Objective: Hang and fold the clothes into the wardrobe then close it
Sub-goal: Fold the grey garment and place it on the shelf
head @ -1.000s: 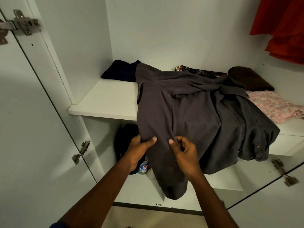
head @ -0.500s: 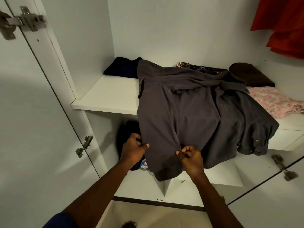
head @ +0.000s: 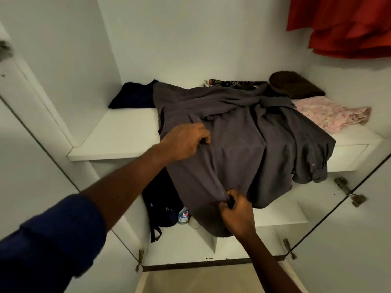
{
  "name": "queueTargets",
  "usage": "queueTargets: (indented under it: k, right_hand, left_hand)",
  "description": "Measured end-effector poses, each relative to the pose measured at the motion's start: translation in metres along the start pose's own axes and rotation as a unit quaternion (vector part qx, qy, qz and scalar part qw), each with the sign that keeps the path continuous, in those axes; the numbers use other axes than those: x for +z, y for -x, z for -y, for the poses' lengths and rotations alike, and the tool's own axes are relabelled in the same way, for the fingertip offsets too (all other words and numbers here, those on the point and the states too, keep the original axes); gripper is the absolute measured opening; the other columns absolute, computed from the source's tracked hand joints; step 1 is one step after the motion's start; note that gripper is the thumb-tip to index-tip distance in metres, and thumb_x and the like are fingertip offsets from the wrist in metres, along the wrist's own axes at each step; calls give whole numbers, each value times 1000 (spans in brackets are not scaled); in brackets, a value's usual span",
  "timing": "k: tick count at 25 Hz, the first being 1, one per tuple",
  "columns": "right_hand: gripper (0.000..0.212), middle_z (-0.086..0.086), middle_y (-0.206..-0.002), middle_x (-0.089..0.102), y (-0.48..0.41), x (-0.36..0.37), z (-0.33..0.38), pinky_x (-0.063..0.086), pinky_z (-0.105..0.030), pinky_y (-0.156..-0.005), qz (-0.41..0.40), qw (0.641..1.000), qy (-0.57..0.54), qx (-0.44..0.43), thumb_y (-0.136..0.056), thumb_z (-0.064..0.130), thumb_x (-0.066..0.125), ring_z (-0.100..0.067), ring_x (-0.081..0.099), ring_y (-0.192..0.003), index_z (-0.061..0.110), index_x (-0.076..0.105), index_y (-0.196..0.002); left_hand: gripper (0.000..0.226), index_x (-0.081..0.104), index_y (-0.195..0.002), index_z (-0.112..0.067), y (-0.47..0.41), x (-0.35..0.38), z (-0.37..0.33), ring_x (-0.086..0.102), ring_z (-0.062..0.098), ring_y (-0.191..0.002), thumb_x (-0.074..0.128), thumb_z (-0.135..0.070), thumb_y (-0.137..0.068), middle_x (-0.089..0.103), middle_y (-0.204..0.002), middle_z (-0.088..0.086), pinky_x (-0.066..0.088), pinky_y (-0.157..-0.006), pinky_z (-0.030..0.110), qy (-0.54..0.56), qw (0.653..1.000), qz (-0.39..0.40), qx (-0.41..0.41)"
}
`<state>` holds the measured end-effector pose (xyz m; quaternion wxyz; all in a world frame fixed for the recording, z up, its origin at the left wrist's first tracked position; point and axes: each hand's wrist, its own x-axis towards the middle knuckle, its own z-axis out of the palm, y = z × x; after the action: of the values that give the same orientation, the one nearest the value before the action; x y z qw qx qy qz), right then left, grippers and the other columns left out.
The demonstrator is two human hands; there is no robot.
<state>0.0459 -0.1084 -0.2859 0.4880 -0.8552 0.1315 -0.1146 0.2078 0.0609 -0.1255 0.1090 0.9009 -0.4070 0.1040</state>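
**Fingers [head: 204, 137] of both hands pinched on the grey shirt [head: 243, 149], fold barely begun**

Head view: my left hand [head: 186, 142] is curled onto a ridge of the shirt's cloth near the shelf [head: 118, 140] edge. My right hand [head: 237, 216] nips the same seam lower down, near the hem, where the shirt hangs over the front. Both hands are closed on fabric and neither is free.

The shirt lies spread and rumpled across the middle of the shelf inside the wardrobe [head: 190, 39]. Its lower part droops over the edge, and a buttoned cuff dangles to the right.

I judge the task to be in its middle. A red garment [head: 349, 24] already hangs at the upper right. A navy piece [head: 133, 96] and a brown piece [head: 296, 84] sit folded at the back of the shelf. The pink floral cloth [head: 325, 115] looks loose rather than folded, and a dark patterned cloth [head: 232, 83] is mostly hidden behind the shirt. The shirt is yet to be folded, and both doors [head: 359, 240] stand wide open, so closing remains.

Writing: below the shelf, beside a black backpack [head: 160, 206], a bottle [head: 183, 215] carries a red-and-blue round logo. I cannot read its lettering. Pale marks on the backpack are too small to make out.
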Motion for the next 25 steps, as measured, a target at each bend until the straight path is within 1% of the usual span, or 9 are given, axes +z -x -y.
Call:
queueTargets:
  k: [3,5,6,9,11,13,16,20,25]
  right_hand:
    - [14,5,-86,62,12,5,6,54,-37,-78,-27,996,-87,19,-97,11,55,-13,62,-82,25,57,-96]
    - [7,11,-86,62,21,6,18,52,-31,-77,-43,988,-145,12,-96,27,51,-9,61,-83,25,56,-99]
    - [13,13,-87,63,26,5,25,52,-27,-75,-53,986,-157,-2,-96,37,53,-7,62,-84,26,56,-101]
    - [27,16,-89,66,29,3,43,54,-19,-69,-90,990,-98,-41,-94,50,63,-4,66,-83,28,55,-109]
    - [31,17,-92,67,29,5,42,55,-21,-71,-108,992,5,-58,-94,57,57,-3,66,-83,32,58,-111]
    - [33,18,-98,66,30,6,36,53,-22,-75,-131,986,81,-66,-97,62,47,0,63,-87,35,63,-106]
    - [36,19,-102,64,35,11,34,49,-18,-78,-192,970,121,-82,-102,57,39,1,59,-90,34,67,-107]
    - [25,15,-95,66,26,22,46,45,-10,-68,-230,972,-48,15,-105,38,41,2,61,-87,23,61,-107]
    - [26,14,-103,60,7,26,26,49,-23,-79,-184,973,-7,136,-108,40,37,-1,59,-91,26,56,-118]
  left_hand:
    - [24,69,-109,-30,-34,-20,14,60,16,-103,61,-12,-96,64,-112,-10,49,-94,40,-56,986,140,66]
    - [21,63,-103,-33,-46,-27,16,54,9,-96,67,-16,-92,59,-105,-17,47,-89,36,-81,974,175,116]
    - [21,59,-100,-33,-49,-28,17,52,8,-93,69,-17,-89,59,-102,-19,45,-85,34,-91,969,184,137]
    - [21,54,-97,-31,-62,-31,21,57,9,-85,64,-15,-88,64,-92,-14,41,-73,30,-96,956,219,169]
    - [22,52,-100,-32,-64,-32,24,56,5,-81,59,-13,-90,64,-89,-12,39,-71,30,-86,950,240,183]
    - [24,53,-107,-33,-62,-36,28,54,3,-82,57,-13,-94,61,-93,-13,39,-74,30,-55,951,235,192]
    - [26,58,-119,-37,-62,-45,38,53,8,-90,56,-19,-101,51,-103,-17,41,-79,30,-49,955,171,238]
    - [27,62,-122,-35,-74,-31,42,54,16,-93,50,-21,-103,51,-116,-6,42,-72,35,-77,950,94,289]
    - [28,61,-124,-29,-77,23,47,64,24,-92,51,-18,-100,55,-122,-1,54,-76,41,-7,959,59,278]
